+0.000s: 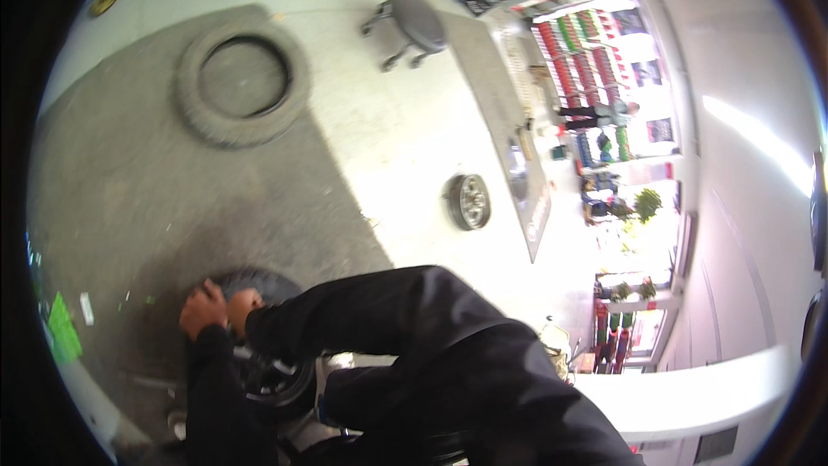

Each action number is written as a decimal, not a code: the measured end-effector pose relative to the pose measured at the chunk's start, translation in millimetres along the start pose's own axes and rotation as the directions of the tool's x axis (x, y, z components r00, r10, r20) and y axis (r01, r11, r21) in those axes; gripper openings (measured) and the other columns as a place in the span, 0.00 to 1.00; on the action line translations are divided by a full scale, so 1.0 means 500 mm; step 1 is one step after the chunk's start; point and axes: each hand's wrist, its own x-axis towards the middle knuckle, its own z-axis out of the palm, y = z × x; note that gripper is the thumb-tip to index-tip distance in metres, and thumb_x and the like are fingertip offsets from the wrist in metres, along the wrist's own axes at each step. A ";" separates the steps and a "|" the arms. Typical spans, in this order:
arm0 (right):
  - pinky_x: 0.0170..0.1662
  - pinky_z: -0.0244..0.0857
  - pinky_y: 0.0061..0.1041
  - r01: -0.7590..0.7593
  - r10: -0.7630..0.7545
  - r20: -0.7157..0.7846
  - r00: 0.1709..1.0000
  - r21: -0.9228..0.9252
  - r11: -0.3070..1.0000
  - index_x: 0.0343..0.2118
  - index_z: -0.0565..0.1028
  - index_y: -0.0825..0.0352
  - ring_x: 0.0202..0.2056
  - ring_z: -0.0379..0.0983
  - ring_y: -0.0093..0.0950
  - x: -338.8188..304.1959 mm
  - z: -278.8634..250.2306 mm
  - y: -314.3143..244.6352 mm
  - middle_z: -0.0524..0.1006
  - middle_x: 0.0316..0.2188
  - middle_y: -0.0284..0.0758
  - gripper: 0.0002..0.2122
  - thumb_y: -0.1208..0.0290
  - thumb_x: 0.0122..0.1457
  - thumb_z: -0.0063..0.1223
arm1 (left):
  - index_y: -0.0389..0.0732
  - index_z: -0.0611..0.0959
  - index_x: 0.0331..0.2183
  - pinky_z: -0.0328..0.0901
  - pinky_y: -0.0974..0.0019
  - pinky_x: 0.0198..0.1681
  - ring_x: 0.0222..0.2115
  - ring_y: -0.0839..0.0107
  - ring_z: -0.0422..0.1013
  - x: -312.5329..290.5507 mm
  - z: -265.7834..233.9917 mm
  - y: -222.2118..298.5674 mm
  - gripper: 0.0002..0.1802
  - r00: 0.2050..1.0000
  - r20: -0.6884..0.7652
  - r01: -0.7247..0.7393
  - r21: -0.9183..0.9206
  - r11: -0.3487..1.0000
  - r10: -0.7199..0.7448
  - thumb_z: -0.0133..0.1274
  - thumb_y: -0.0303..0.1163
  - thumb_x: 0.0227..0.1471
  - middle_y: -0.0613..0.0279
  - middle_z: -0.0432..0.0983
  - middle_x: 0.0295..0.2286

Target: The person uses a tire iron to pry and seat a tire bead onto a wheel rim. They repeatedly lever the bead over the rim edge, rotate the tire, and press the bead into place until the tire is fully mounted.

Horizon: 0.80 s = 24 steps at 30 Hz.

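A black tyre (269, 283) on a dark wheel with pale spokes (278, 368) is low in the picture, close to my body. My left hand (204, 311) is closed over the tyre's far left edge, its fingers bent. Just right of it, my right hand (243, 305) is closed at the same edge, its fingers partly hidden by the tyre and sleeve. The two hands nearly touch. Black sleeves cover both arms, and the right one hides part of the wheel.
A loose worn tyre (191, 91) lies on the grey mat (285, 181). Beyond are a wheeled stool (418, 22) and a bare wheel rim (471, 202) on the pale floor. A green scrap (64, 330) lies at left. Another person (604, 112) stands near shelves.
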 end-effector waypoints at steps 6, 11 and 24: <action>0.26 0.70 0.41 0.235 -0.321 -0.475 0.820 -0.232 0.944 0.37 0.87 0.55 0.34 0.82 0.34 -0.492 -0.192 -0.008 0.85 0.34 0.31 0.11 0.61 0.54 0.60 | 0.41 0.85 0.22 0.72 0.45 0.25 0.23 0.47 0.79 0.015 0.022 -0.150 0.32 0.977 -0.215 0.032 0.152 0.988 0.002 0.43 0.55 0.64 0.49 0.81 0.21; 0.38 0.77 0.41 0.136 -0.270 -0.589 0.761 -0.262 0.955 0.40 0.87 0.58 0.43 0.83 0.39 -0.722 -0.299 0.221 0.86 0.40 0.37 0.12 0.62 0.59 0.54 | 0.41 0.88 0.25 0.73 0.42 0.29 0.24 0.44 0.80 0.027 0.018 -0.177 0.34 0.976 -0.214 0.082 0.203 0.976 -0.038 0.43 0.60 0.61 0.47 0.83 0.23; 0.45 0.72 0.45 0.625 -0.361 -0.575 0.735 0.365 0.691 0.43 0.83 0.65 0.38 0.80 0.50 -0.540 0.089 0.145 0.83 0.33 0.48 0.19 0.54 0.67 0.51 | 0.40 0.89 0.28 0.74 0.42 0.38 0.33 0.41 0.80 -0.001 -0.080 -0.135 0.33 0.991 -0.109 0.065 -0.065 0.996 -0.072 0.42 0.57 0.60 0.42 0.83 0.30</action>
